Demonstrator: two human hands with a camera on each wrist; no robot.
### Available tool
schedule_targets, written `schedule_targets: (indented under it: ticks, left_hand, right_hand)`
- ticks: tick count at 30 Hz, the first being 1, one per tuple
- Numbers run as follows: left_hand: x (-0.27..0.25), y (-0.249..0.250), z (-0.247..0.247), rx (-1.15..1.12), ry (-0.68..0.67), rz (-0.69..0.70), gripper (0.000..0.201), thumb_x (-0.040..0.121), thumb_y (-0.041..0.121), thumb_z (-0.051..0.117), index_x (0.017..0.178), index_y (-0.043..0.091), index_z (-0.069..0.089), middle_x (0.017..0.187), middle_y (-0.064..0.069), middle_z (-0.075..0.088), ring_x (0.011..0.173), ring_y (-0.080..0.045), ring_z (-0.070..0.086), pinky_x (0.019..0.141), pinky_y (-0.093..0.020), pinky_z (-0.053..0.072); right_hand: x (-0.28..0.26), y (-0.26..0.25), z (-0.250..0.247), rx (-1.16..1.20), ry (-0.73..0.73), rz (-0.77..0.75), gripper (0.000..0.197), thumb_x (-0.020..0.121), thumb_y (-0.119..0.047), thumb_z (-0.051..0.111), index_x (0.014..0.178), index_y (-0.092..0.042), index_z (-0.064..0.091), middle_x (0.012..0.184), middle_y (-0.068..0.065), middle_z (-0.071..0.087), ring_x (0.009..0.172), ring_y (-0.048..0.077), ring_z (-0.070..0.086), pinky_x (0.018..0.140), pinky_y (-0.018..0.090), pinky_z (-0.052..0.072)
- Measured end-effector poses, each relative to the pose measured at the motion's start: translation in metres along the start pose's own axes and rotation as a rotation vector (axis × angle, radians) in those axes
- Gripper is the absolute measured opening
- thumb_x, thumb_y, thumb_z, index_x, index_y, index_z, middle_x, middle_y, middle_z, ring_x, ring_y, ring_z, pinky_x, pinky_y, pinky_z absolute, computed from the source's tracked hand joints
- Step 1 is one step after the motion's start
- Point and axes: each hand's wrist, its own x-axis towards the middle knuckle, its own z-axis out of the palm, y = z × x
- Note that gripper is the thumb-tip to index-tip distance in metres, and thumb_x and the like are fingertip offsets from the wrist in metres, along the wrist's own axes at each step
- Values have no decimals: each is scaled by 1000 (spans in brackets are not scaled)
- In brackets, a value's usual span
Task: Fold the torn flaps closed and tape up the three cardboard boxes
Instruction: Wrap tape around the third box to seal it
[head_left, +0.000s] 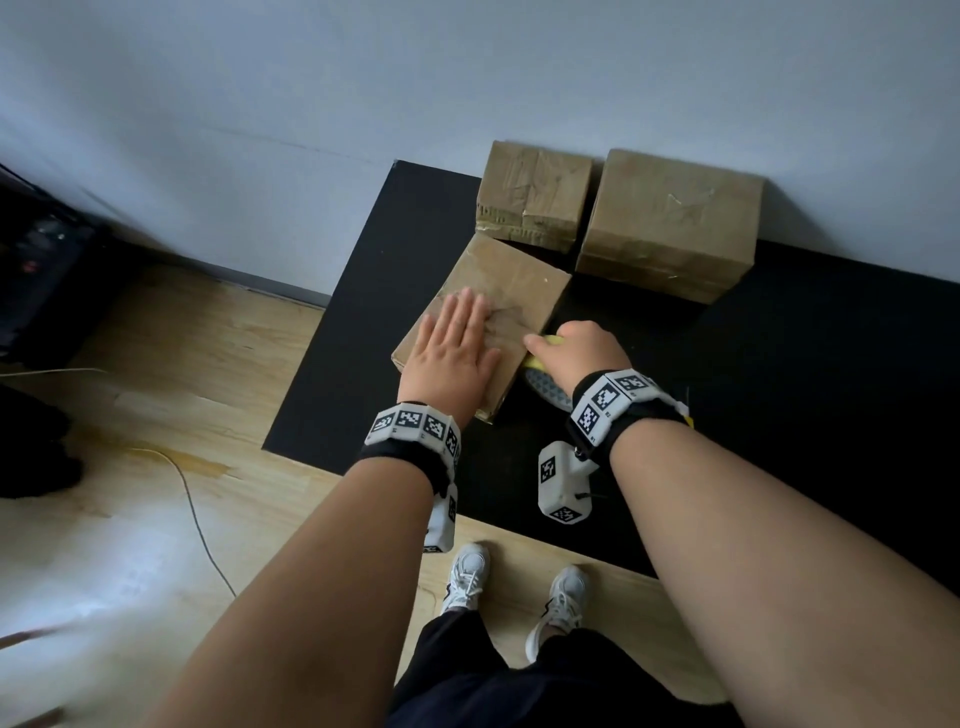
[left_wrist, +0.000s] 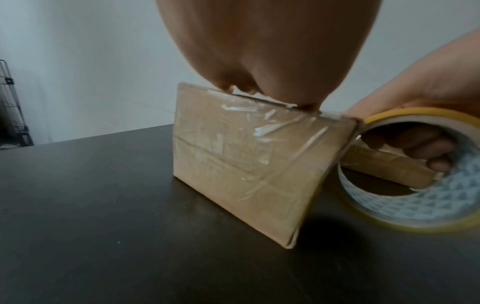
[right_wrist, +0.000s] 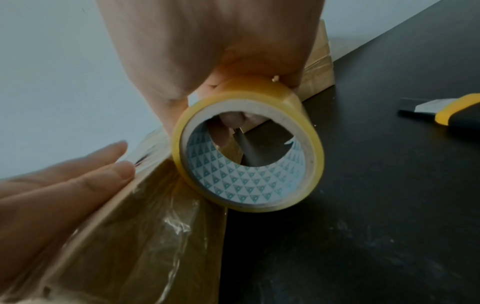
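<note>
Three brown cardboard boxes stand on a black mat (head_left: 779, 395). The nearest box (head_left: 514, 291) lies at an angle, its top and sides covered in wrinkled clear tape (left_wrist: 241, 156). My left hand (head_left: 457, 345) presses flat on its top with straight fingers (right_wrist: 78, 170). My right hand (head_left: 576, 348) grips a yellow tape roll (right_wrist: 246, 152) at the box's right edge, fingers through the core (left_wrist: 415, 148). The small back box (head_left: 532, 195) and the larger back box (head_left: 670, 223) stand closed against the wall.
A utility knife (right_wrist: 446, 113) with a yellow and black handle lies on the mat to the right of the roll. A grey wall (head_left: 363, 104) runs behind the boxes. Wooden floor with a thin cable (head_left: 192, 499) lies to the left. My feet (head_left: 514, 587) stand at the mat's near edge.
</note>
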Motion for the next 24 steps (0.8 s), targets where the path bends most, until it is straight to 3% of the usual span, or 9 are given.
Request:
schedule_targets:
  ticks: [7, 15, 20, 24]
  left_hand:
    - [6, 1, 1, 8, -74, 23, 56, 105, 43, 9, 156, 25, -3, 162, 8, -10, 148, -10, -14, 119, -32, -11]
    - [-7, 8, 0, 21, -35, 102, 53, 105, 38, 14, 156, 27, 3, 162, 10, -5, 148, -9, -12, 118, -32, -13]
    - [-3, 5, 2, -5, -78, 82, 63, 100, 58, 15, 155, 32, -1, 162, 12, -9, 147, -12, -18, 118, -36, -16]
    - [-10, 4, 4, 22, -73, 52, 93, 84, 76, 40, 153, 37, -8, 161, 8, -16, 146, -25, -25, 117, -47, -17]
  right_hand:
    - [1, -2, 0, -24, -10, 10, 45, 90, -59, 52, 77, -16, 57, 76, 3, 58, 73, 24, 57, 66, 32, 41]
    - [1, 0, -1, -19, -20, -5, 45, 90, -58, 51, 73, -16, 55, 77, 4, 59, 74, 25, 58, 65, 32, 39]
    - [2, -4, -2, -29, -36, -7, 45, 91, -58, 51, 76, -16, 56, 80, 5, 59, 75, 25, 58, 66, 32, 39]
    - [-3, -3, -6, -67, -33, -17, 46, 91, -58, 50, 77, -15, 56, 79, 5, 58, 74, 25, 58, 63, 32, 39]
